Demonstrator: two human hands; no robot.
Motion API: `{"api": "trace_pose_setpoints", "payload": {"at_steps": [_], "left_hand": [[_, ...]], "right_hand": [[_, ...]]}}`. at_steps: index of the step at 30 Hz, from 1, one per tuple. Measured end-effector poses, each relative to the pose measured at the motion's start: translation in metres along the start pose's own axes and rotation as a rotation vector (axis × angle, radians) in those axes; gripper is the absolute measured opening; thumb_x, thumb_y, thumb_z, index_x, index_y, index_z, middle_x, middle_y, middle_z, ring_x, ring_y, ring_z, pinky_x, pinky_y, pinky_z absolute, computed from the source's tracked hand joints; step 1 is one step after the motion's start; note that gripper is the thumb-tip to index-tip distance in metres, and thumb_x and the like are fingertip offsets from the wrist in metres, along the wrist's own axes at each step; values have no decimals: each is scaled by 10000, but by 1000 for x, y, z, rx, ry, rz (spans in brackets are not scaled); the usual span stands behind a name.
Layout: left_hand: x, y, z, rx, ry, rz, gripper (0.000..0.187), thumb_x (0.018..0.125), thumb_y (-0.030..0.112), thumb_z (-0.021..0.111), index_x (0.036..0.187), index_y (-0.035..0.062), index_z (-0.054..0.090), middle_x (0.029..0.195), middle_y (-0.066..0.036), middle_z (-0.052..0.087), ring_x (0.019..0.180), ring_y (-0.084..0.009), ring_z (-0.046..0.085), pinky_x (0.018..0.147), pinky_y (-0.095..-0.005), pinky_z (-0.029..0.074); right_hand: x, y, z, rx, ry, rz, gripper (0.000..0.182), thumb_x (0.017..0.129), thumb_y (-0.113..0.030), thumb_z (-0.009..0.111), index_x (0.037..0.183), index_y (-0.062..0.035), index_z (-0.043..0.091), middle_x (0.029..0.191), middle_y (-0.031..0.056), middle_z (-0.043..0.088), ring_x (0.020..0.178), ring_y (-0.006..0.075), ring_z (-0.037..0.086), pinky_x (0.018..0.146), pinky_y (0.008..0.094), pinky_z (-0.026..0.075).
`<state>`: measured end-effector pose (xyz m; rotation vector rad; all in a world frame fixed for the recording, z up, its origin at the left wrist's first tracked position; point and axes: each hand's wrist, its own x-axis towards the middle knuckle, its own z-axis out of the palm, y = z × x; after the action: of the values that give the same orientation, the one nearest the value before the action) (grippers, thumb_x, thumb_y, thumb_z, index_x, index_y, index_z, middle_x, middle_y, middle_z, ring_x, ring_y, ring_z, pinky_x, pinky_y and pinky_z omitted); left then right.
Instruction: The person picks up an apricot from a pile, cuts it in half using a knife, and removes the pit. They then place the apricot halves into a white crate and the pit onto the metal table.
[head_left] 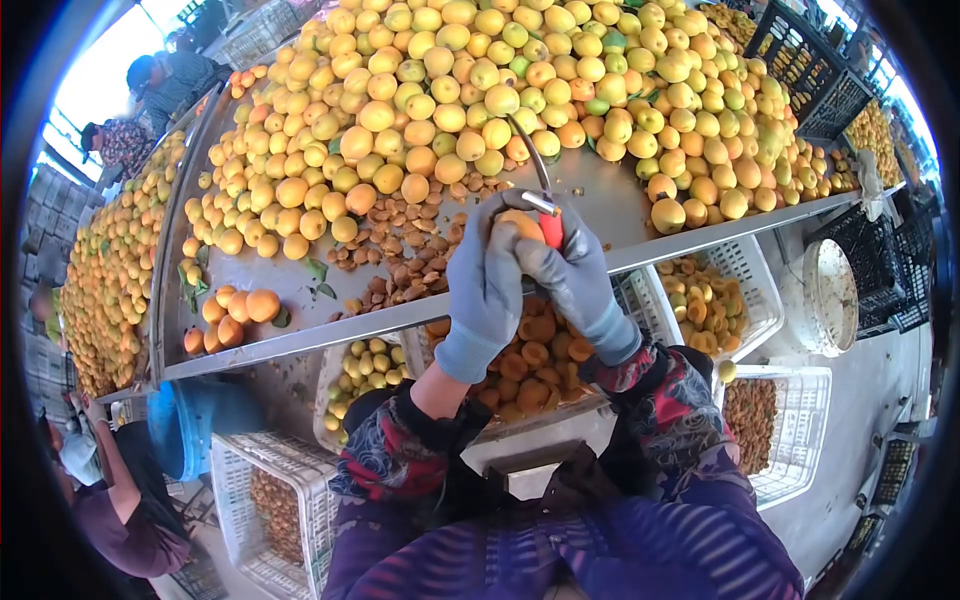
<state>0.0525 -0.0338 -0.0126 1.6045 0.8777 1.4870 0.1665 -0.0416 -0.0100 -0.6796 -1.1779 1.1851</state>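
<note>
In the middle of the view my left hand [477,285], in a grey glove, is closed around an orange apricot [523,225], mostly hidden by the fingers. My right hand [583,282], gloved too, grips the red handle of a curved knife [551,228] right beside the fruit. Its thin blade points up and away from me, over the metal table [590,195]. Both hands meet above the table's front edge. Below them, a container of halved apricots [535,360] sits at my lap. Brown apricot pits [405,240] lie scattered on the table behind my left hand.
A large heap of whole apricots [480,80] covers the back of the table. White crates [765,300] hold fruit and pits on either side of me. A blue bucket [178,430] stands at left, a white bucket [832,295] at right. Other people [130,510] sit at left.
</note>
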Motion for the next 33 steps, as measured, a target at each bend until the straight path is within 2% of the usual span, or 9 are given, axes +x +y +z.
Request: {"api": "trace_pose_setpoints", "payload": {"at_steps": [6,9,11,12,16,19,20,24,33], "left_hand": [[-5,-14,-6,-25,101,-32,272,996,235,416,1062,1,538,871,-40,553,789,-116,525,722,-246,441],[-6,-14,-3,-332,139,-230,322,969,351,483,1019,42,557,872,-23,557,769,-120,537,681,-260,458],[6,17,1,-721,431,-825,437,921,508,500,972,78,565,829,-19,584,698,-120,548,588,-275,452],[1,3,-21,-770,131,-943,490,944,501,421,1050,50,584,849,-59,615,686,-148,555,538,-300,449],[0,-2,-29,-855,-150,-736,504,969,480,376,994,31,604,781,-66,616,642,-134,541,549,-284,435],[-4,13,-27,-473,-199,-633,424,932,444,501,1004,35,586,762,-49,602,656,-112,546,582,-239,425],[-6,3,-28,-368,-217,-581,324,927,255,561,1130,2,548,870,-48,587,763,-92,542,685,-219,431],[-12,14,-13,-494,-105,-425,444,889,58,582,1299,3,422,1009,-59,526,816,-98,515,741,-246,436],[-5,-2,-18,-319,-89,-351,402,817,29,627,1204,32,520,1048,-26,526,903,-104,523,806,-227,460]], "right_hand": [[-2,3,10,-49,22,-12,393,837,-122,700,1175,-24,527,1002,13,604,885,92,565,776,239,483],[-1,2,0,-518,-41,-290,338,836,-104,693,1121,-1,545,899,24,629,775,87,588,696,241,504],[-3,-1,-5,-269,-126,-72,262,823,-83,701,1034,6,575,791,49,643,658,84,602,592,236,510],[-4,-9,3,112,-35,199,236,894,-246,625,920,-14,590,722,72,637,530,86,566,469,218,456],[1,-9,-30,270,-32,385,549,952,-539,340,853,-51,572,677,64,621,398,91,413,363,216,313],[-1,-12,-34,405,-24,399,537,941,-537,385,829,-51,585,668,60,619,392,93,405,362,226,329],[-1,-13,-36,405,-14,393,537,941,-537,385,829,-51,585,668,60,619,392,93,405,362,226,329],[-6,-3,-37,307,-54,445,543,943,-539,374,860,-48,593,656,55,613,403,101,445,367,233,350],[1,-13,-22,-16,286,217,335,944,-349,492,953,-22,561,551,3,489,375,106,412,361,229,335]]}}
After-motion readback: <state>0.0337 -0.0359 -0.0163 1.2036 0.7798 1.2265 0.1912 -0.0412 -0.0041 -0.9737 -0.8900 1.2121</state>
